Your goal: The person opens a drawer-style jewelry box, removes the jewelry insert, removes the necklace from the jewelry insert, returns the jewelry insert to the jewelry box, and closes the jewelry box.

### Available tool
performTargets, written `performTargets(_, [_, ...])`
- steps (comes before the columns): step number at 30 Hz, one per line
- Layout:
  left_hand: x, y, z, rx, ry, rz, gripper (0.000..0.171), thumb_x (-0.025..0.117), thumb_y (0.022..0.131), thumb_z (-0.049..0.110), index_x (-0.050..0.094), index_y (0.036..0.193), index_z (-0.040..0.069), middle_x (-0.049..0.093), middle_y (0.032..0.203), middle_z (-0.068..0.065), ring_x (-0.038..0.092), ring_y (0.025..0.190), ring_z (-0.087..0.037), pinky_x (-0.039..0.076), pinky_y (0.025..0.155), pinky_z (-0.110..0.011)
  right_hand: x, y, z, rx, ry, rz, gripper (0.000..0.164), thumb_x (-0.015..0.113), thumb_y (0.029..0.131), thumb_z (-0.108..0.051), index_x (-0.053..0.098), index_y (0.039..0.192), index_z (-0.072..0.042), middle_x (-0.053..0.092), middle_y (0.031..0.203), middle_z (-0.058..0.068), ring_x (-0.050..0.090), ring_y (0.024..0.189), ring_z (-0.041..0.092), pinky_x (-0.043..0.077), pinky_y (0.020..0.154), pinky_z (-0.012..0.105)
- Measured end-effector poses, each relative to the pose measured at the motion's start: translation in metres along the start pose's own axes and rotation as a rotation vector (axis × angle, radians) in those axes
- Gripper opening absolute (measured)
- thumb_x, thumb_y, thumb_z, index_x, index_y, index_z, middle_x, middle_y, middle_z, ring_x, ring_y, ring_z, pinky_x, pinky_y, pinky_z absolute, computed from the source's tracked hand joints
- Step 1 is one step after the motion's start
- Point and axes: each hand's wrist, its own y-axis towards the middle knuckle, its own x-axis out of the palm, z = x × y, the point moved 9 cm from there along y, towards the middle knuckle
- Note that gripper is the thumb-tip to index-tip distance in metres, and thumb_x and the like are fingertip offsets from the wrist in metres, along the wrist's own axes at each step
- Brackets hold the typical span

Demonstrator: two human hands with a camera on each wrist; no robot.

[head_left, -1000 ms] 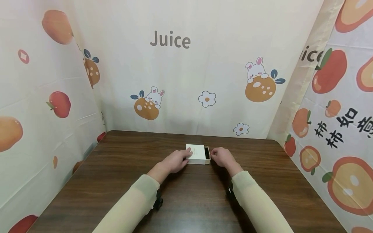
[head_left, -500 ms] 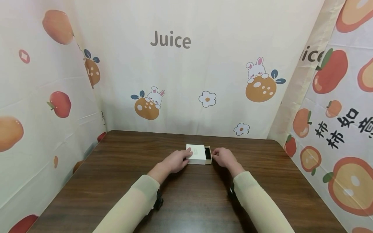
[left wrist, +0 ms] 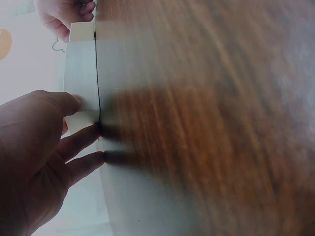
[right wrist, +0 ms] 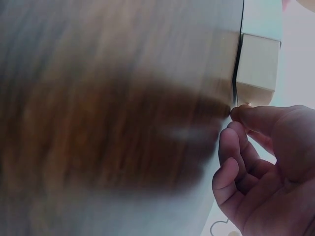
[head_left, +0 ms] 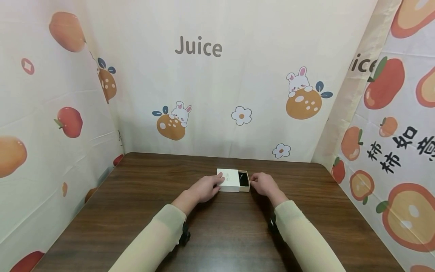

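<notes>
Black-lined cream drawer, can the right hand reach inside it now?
Probably yes: the right hand is at the outer end of the drawer, whose part outside the flat white box lies open above.

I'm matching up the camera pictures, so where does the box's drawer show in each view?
Head: just right of and below centre, the drawer sticking out of the box.
Left wrist: top left, the pale drawer end.
Right wrist: upper right, the beige block.
Shared landmark: the right hand, at the drawer's outer end in all three.
</notes>
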Motion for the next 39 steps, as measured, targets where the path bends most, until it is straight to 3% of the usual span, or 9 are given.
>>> performTargets(20, [-0.0005,-0.0015,0.0008,-0.015,-0.013,-0.002,0.048,0.061,0.113,0.014,0.056,0.160,0.008,0.045,0.173,-0.014,0.052,0.156,-0.030,0.047,0.126,-0.047,-0.0032,-0.0028,0.0075,0.014,-0.005,-0.004,0.017,0.065,0.109,-0.018,0.078,0.110,-0.009,0.074,0.103,0.010,0.062,0.090,0.027,0.057,0.089,0.046])
performTargets(39, [-0.0002,-0.0011,0.0001,-0.009,-0.016,-0.002,0.048,0.061,0.113,0.013,0.056,0.160,0.007,0.045,0.173,-0.014,0.052,0.156,-0.030,0.047,0.126,-0.047,-0.0063,-0.0061,0.0098,0.028,0.000,-0.013,0.017,0.064,0.110,-0.017,0.078,0.110,-0.007,0.071,0.096,0.009,0.062,0.087,0.026,0.057,0.084,0.044])
